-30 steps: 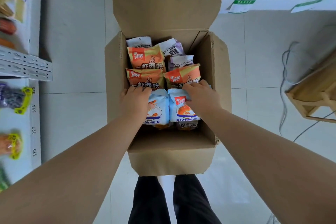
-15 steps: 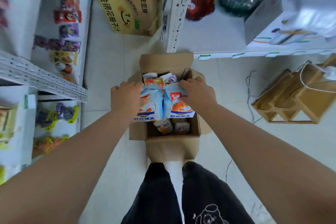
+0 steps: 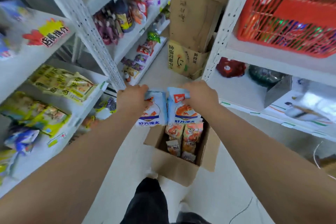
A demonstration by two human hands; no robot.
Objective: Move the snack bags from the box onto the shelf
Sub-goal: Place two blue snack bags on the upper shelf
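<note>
Two grips: left hand [image 3: 131,100] fingers pinch left bag [image 3: 154,112]; right hand [image 3: 200,96] fingers pinch right bag [image 3: 183,112].
Shelf [image 3: 87,108]: I'd lift clear of box [image 3: 174,167], set upright.

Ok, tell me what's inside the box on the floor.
Orange snack bags and a pale packet show in the box. Blue bags gripped by the left hand and right hand cover its far end.
</note>
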